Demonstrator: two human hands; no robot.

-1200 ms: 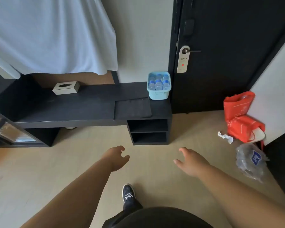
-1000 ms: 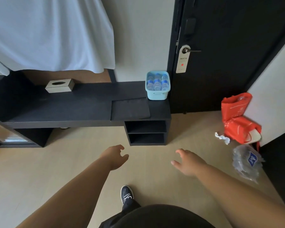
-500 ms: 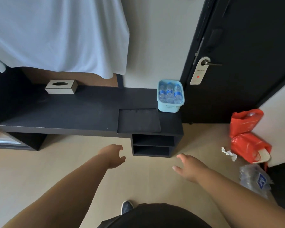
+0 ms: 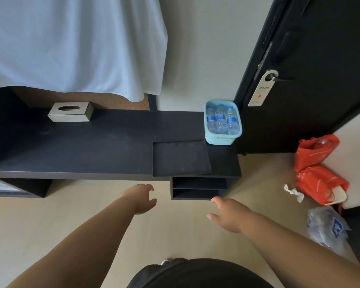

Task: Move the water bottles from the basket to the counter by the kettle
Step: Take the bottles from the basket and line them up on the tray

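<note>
A light blue basket [image 4: 222, 140] stands at the right end of a long black counter [image 4: 92, 150], beside the black door. Three clear water bottles [image 4: 221, 120] with blue labels lie side by side inside it. My left hand [image 4: 140, 197] is stretched out over the floor just in front of the counter's edge, fingers apart, holding nothing. My right hand [image 4: 229, 214] reaches forward below the counter's open shelves, also empty with fingers spread. Both hands are well short of the basket. No kettle is in view.
A silver tissue box [image 4: 71, 111] sits at the counter's back left. A dark mat [image 4: 180, 157] lies left of the basket. Open shelves [image 4: 197, 188] sit under the counter's right end. Red bags [image 4: 316, 169], crumpled paper and a clear plastic bag [image 4: 326, 227] lie on the floor at right.
The counter and basket have grown larger and closer in view as I stepped forward. Both empty hands have stayed stretched out ahead, now near the counter's front edge.
</note>
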